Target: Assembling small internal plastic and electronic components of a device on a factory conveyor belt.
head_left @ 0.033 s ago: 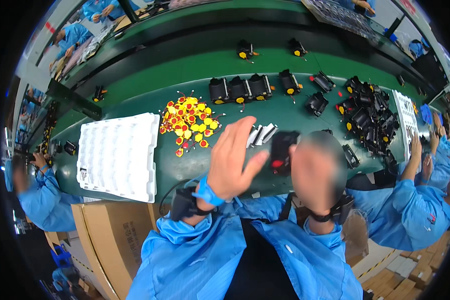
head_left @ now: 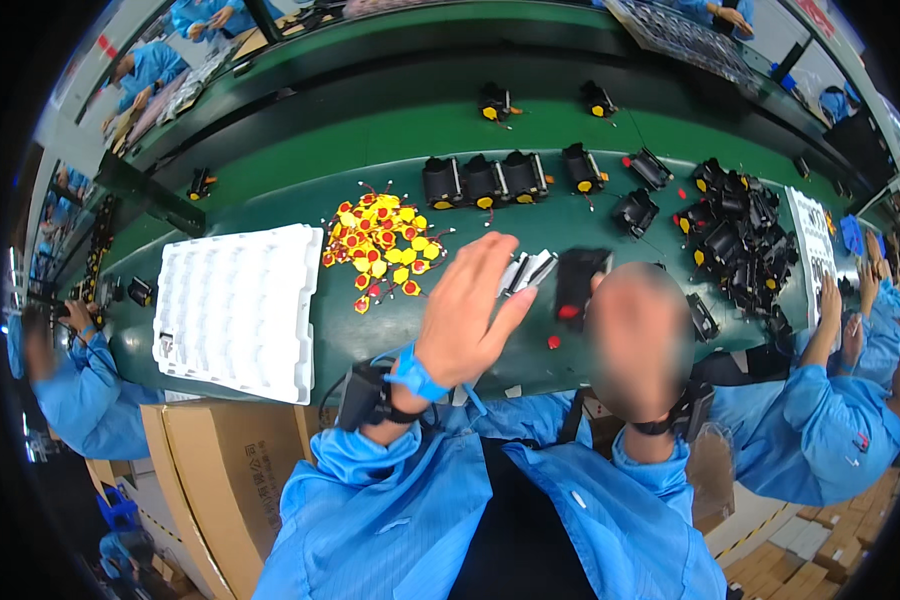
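My left hand [head_left: 470, 318] hovers over the near middle of the green table, its fingers stretched out and thumb apart, holding nothing. A blue strap [head_left: 416, 372] circles its wrist. Just past its fingertips lie several white strips with dark edges [head_left: 526, 272]. My right hand [head_left: 638, 345] is blurred over most of its surface. At its fingers is a black plastic housing [head_left: 582, 278], which it appears to grip; a red spot [head_left: 568, 312] shows at the housing's lower end. A small red piece [head_left: 554, 342] lies on the table between my hands.
A pile of yellow-and-red parts with wires [head_left: 380, 240] lies left of centre, beside a white moulded tray [head_left: 235, 312]. Black housings stand in a row [head_left: 484, 182] behind; more are heaped [head_left: 740, 235] at right. A cardboard box [head_left: 220, 470] stands at lower left. Co-workers sit on both sides.
The housing at my right hand has shifted slightly right and up. A small red piece now shows on the table below it. My left hand has barely moved.
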A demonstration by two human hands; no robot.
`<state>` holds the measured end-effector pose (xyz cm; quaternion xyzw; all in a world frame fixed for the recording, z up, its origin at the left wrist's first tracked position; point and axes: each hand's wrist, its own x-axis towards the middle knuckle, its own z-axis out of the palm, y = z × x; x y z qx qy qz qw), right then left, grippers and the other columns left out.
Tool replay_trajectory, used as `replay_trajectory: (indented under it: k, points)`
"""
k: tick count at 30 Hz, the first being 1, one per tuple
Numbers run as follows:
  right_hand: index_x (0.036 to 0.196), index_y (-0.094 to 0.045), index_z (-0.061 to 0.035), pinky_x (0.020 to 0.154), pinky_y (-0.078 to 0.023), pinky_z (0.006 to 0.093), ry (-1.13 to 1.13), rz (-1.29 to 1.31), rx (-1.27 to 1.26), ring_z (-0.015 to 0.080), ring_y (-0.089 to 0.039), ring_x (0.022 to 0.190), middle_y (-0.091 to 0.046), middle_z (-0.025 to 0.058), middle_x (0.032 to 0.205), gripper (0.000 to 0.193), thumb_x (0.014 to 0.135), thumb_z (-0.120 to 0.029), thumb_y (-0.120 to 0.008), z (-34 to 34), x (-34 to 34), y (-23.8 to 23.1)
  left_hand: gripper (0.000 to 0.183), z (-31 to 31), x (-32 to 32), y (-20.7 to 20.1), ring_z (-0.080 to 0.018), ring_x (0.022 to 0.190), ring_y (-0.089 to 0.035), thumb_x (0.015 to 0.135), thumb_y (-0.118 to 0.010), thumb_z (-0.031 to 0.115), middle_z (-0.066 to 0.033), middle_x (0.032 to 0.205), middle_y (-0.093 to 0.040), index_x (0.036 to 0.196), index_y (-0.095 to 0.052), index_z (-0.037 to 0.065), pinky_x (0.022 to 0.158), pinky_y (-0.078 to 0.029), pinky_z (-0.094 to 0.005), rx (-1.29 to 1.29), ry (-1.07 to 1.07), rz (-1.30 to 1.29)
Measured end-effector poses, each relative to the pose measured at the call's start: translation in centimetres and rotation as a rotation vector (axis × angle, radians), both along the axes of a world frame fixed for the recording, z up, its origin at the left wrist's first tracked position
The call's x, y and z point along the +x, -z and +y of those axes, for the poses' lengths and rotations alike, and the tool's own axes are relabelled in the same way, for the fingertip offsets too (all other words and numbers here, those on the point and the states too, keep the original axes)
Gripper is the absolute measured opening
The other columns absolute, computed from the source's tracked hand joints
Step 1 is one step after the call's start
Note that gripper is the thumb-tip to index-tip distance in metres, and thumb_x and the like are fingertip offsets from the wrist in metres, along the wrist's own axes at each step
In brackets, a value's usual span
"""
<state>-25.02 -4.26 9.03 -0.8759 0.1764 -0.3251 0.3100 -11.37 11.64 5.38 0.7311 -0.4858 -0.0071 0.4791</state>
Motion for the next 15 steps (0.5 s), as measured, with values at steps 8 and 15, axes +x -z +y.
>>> replay_trajectory:
  k: [8,15]
  points:
    - [0.075,-0.067,0.0043,0.068,-0.054,0.0543,-0.105,0.363,-0.111,0.0473,-0.067,0.075,-0.066,0.0275,0.074,0.025,0.088,-0.017,-0.064,-1.4,11.2,3.6,0.059,0.7,-2.6,6.0,-0.0442,0.144,-0.033,0.094,-0.065,0.027,-0.0286,0.152,-0.037,0.142,-0.046,-0.001,0.113,-0.033,-0.0539,0.49,0.248,-0.453]
    - [0.077,-0.067,0.0061,0.069,-0.056,0.0521,-0.189,0.431,-0.206,0.0453,-0.069,0.075,-0.068,0.0285,0.079,0.022,0.085,-0.014,-0.066,1.9,15.8,7.1,0.04,5.4,-2.1,2.6,-0.0427,0.14,-0.04,0.09,-0.066,0.014,-0.027,0.142,-0.047,0.124,-0.055,-0.004,0.114,-0.034,-0.0541,0.343,0.176,-0.381]
